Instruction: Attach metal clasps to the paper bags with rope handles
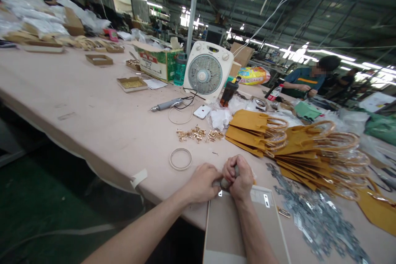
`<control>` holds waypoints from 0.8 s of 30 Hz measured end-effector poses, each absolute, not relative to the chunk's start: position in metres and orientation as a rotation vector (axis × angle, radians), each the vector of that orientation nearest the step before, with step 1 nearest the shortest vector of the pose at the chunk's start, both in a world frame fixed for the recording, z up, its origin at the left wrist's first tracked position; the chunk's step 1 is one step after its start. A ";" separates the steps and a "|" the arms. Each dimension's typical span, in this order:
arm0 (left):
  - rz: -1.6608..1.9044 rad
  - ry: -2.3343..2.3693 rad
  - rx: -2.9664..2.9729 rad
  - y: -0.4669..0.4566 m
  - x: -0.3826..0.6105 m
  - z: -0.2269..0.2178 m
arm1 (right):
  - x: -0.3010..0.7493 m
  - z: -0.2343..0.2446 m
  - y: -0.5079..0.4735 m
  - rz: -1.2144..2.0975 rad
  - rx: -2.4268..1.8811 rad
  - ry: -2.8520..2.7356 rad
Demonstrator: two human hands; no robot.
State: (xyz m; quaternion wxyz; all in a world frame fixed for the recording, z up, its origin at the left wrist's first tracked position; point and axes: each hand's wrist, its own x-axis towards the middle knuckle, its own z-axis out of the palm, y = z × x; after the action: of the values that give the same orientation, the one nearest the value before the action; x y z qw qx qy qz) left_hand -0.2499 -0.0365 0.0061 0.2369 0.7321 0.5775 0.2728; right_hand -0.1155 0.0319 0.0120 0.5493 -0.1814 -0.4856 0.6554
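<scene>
At five o'clock, the right hand's (240, 176) fingers wrap a grey handle (225, 183), best kept steady; the left hand's (202, 182) hold I can't tell.

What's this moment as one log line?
right hand: gripping grey-brown cylindrical tool | left hand: close beside it | nearby: flat beige rectangular panel, loose grey metal pieces

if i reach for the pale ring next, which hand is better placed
Probably the left: your left hand is nearer the pale ring, while your right hand is farther off and grips a tool.
</scene>
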 end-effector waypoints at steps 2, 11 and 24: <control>0.748 1.576 2.001 -0.036 -0.251 0.006 | -0.116 0.012 0.031 1.552 -0.446 -1.175; 0.745 1.560 2.015 -0.039 -0.251 0.010 | -0.116 0.008 0.017 1.431 -0.543 -1.413; 0.910 1.564 2.237 -0.051 -0.241 -0.007 | -0.097 -0.002 -0.001 1.206 -0.390 -1.457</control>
State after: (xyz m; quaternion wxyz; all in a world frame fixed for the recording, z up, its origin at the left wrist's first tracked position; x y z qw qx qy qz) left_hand -0.2415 -0.0515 -0.0071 0.1320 0.7707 0.5387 0.3135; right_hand -0.0972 -0.0012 -0.0024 0.5690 -0.1662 -0.6203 0.5137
